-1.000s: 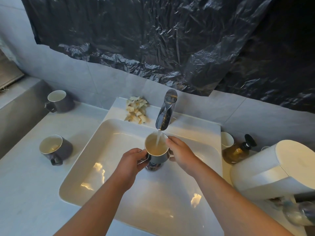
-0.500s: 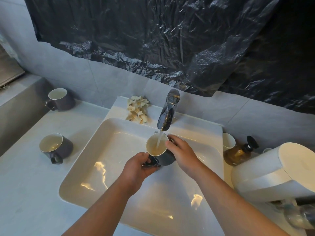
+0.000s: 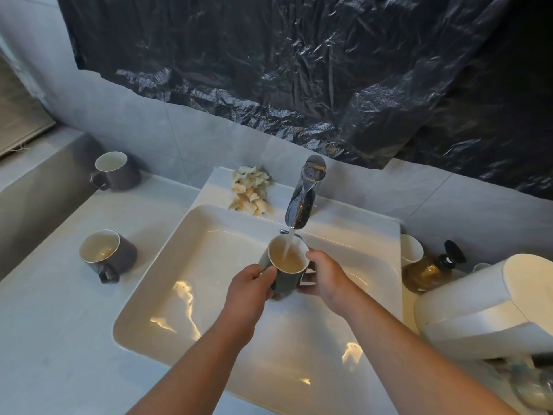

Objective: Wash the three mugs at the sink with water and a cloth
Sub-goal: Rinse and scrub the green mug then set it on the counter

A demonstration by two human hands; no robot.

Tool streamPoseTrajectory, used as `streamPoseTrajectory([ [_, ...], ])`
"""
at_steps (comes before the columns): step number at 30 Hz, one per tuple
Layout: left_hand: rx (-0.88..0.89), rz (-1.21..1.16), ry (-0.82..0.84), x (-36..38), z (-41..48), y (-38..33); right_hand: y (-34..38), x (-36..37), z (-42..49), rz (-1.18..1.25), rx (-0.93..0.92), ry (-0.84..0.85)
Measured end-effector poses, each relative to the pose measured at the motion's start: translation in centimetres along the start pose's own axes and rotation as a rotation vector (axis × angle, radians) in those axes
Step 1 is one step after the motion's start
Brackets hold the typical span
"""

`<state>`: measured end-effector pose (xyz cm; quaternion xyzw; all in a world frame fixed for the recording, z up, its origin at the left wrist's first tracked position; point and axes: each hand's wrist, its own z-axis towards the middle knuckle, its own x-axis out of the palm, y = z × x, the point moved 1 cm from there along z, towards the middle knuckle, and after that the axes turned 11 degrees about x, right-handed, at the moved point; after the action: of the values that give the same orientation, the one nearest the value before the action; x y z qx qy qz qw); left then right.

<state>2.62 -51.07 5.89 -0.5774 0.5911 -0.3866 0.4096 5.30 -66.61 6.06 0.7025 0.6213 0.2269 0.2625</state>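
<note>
- A person stands at a white sink (image 3: 191, 265) set in a pale desk (image 3: 54, 324), seen from above; both bare forearms reach in from the lower edge.
- The left hand (image 3: 248, 290) grips the held mug (image 3: 286, 266) from its left side, fingers (image 3: 267, 272) curled tight against the dark outer wall; the handle cannot be made out.
- The right hand (image 3: 324, 277) clamps the same mug from the right, with the fingertips at the rim and the thumb lower on the wall.
- The held mug sits between the two sets of fingers, above the basin and tilted slightly towards the viewer, with brownish liquid inside.
- Just beyond the fingers a chrome tap (image 3: 303, 199) pours a stream of water (image 3: 288, 244) into the mug's mouth.
- Further beyond the fingers, left of the tap, a crumpled pale cloth (image 3: 250, 191) lies on the sink's back ledge.
- Well to the left of the fingers a near mug (image 3: 106, 254) stands on the desk, dark outside and stained inside.
- Further left and back a far mug (image 3: 115, 170) stands near the tiled wall.
- To the right of the fingers, past the sink's edge, are a white cup (image 3: 411, 250), an amber pump bottle (image 3: 425, 272) and a large white object (image 3: 493, 304).
- Crinkled black plastic sheeting (image 3: 299, 70) covers the wall above.
</note>
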Motion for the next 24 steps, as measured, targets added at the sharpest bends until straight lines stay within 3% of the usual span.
streamPoseTrajectory([
  [7, 0.323, 0.343, -0.179, -1.2, 0.4, -1.1, -1.1, 2.5, 1.9, 0.158, 0.176, 0.095],
  [12, 0.335, 0.46, -0.212, -1.0, 1.0, -1.0, -0.8, 2.7, 1.5, 0.207, 0.168, 0.132],
  [19, 0.333, 0.409, -0.196, -0.6, 0.2, -1.8, -0.7, 2.2, 1.3, 0.174, 0.154, 0.12],
  [24, 0.069, 0.053, -0.112, -1.4, 0.8, -1.0, -0.4, 1.7, 0.7, 0.138, 0.014, 0.046],
])
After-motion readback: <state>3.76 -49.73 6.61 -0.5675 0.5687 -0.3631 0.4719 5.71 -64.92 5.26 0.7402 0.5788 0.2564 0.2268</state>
